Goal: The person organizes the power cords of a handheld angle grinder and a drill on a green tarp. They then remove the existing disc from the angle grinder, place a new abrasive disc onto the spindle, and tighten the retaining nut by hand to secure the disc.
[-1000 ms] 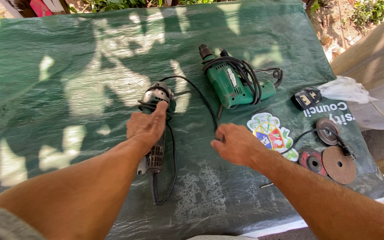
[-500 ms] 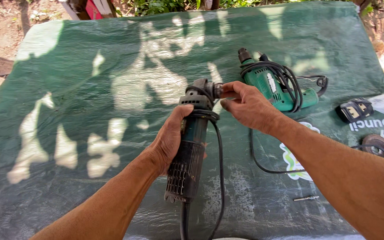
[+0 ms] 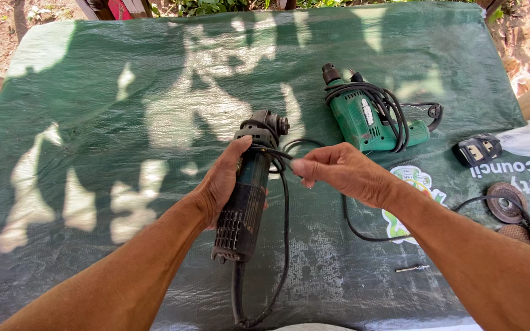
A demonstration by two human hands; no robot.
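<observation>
Dark angle grinder [image 3: 248, 190] in left hand [image 3: 221, 182] grip, right hand [image 3: 338, 171] pinching its cord [image 3: 285, 202]

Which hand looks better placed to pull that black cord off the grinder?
Probably the right hand: its fingers already pinch the black cord beside the grinder. The left hand is wrapped around the grinder's body, holding it.
</observation>
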